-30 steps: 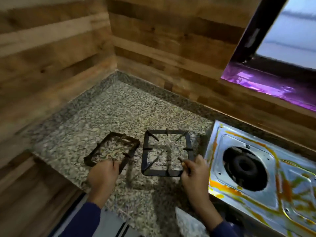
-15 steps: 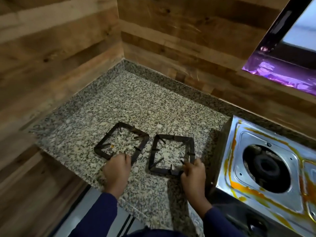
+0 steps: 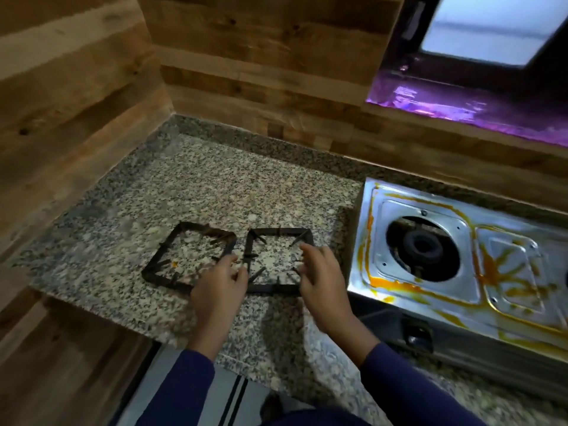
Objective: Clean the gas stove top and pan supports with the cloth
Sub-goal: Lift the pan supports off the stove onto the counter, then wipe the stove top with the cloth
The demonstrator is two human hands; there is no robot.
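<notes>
Two black square pan supports lie flat side by side on the speckled granite counter (image 3: pixel 215 186): the left support (image 3: pixel 159 259) and the right support (image 3: pixel 276 232). My left hand (image 3: pixel 219 287) hovers over the near right corner of the left support, fingers apart, holding nothing. My right hand (image 3: pixel 322 278) hovers over the right side of the right support, fingers spread. The steel gas stove top (image 3: pixel 461 272) stands to the right, smeared with orange stains, its burner (image 3: pixel 422 249) uncovered. No cloth is in view.
Wood-panelled walls (image 3: pixel 76 103) close the counter at the left and back. A window sill with purple reflection (image 3: pixel 476 109) sits above the stove. The counter's front edge runs just under my wrists; grey floor (image 3: pixel 184 395) shows below.
Both hands have let go of the pan supports and lifted slightly, fingers opening. The supports now rest flat on the counter. The camera view has shifted left and nearer.
</notes>
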